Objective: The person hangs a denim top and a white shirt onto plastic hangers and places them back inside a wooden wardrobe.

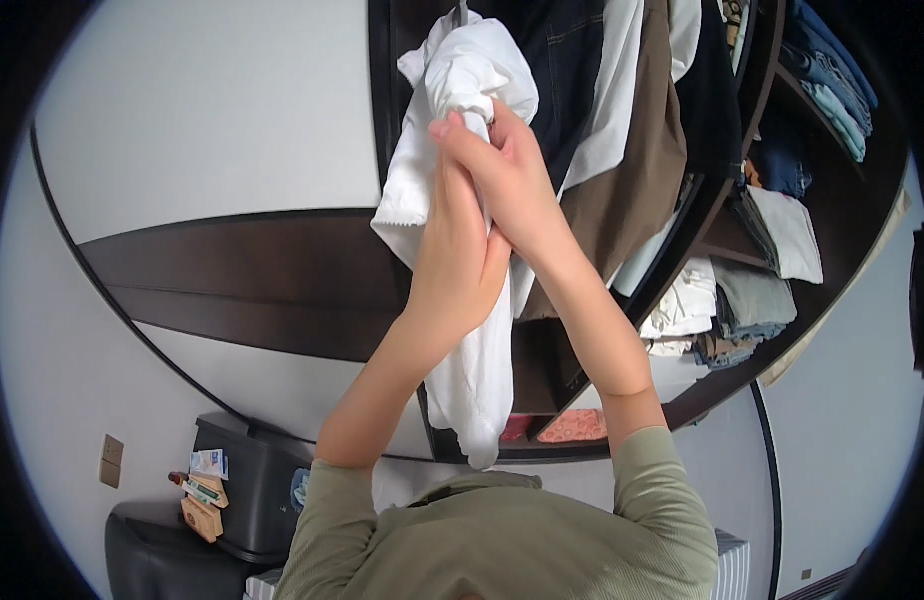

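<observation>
A white garment (pixel 486 360) hangs before me at the open wardrobe, bunched near its top, with a long piece trailing down towards my chest. My right hand (pixel 510 169) grips the white cloth just below the bunched part, its thumb across the front. Against it from the left lies my left hand (pixel 462 240), palm towards the cloth and fingers stretched upward; how firmly it holds the fabric is hidden. A metal hook (pixel 462 11) shows above the bunch. Close on the right hang a dark garment (pixel 563 82) and a brown garment (pixel 630 195).
Wardrobe shelves on the right hold folded jeans (pixel 829 67), a folded pale garment (pixel 788 232) and white clothes (pixel 683 300). A white and dark brown panel (pixel 259 277) stands on the left. Low at left is a black cabinet (pixel 244 487) with small boxes on it.
</observation>
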Action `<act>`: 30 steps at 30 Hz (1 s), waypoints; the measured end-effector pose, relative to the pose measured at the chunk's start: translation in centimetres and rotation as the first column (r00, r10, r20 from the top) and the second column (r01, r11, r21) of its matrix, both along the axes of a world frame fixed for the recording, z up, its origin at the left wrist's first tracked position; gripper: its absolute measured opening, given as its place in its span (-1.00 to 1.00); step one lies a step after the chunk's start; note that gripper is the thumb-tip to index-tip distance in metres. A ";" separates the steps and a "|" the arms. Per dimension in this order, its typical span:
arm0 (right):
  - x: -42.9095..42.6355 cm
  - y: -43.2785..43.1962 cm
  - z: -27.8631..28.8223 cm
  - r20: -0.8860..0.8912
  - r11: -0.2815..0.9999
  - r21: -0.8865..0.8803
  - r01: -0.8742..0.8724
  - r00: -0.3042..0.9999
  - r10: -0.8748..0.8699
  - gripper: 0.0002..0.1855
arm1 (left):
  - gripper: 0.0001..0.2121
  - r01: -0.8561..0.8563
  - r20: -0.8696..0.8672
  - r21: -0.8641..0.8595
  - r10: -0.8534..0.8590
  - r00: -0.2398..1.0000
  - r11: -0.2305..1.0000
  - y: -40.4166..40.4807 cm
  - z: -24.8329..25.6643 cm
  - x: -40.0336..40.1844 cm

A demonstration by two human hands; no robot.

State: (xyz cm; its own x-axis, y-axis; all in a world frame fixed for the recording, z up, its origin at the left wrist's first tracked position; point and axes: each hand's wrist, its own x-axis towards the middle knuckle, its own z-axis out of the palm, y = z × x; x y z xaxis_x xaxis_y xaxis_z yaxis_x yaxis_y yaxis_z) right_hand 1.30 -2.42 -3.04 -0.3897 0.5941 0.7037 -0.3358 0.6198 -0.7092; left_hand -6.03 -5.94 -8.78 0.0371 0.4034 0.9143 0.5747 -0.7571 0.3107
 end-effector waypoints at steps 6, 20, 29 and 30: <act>-0.2 3.2 4.0 -0.094 0.995 0.101 -0.016 0.995 0.026 -0.70 | -0.47 0.009 0.076 0.216 -0.026 0.997 0.976 4.7 3.9 0.3; -3.1 13.0 12.2 -0.231 0.975 0.221 0.024 0.973 0.029 -0.76 | -0.47 -0.113 0.276 0.239 0.044 0.960 0.964 12.2 12.4 0.1; -4.0 19.1 17.7 -0.233 0.814 0.382 0.438 0.898 -0.375 -0.57 | -0.43 -0.324 0.331 0.313 0.217 0.918 0.893 19.3 13.1 0.2; -4.1 19.3 18.6 -0.254 0.780 0.381 0.496 0.868 -0.427 -0.57 | -0.43 -0.386 0.320 0.266 0.296 0.900 0.884 20.0 13.2 0.1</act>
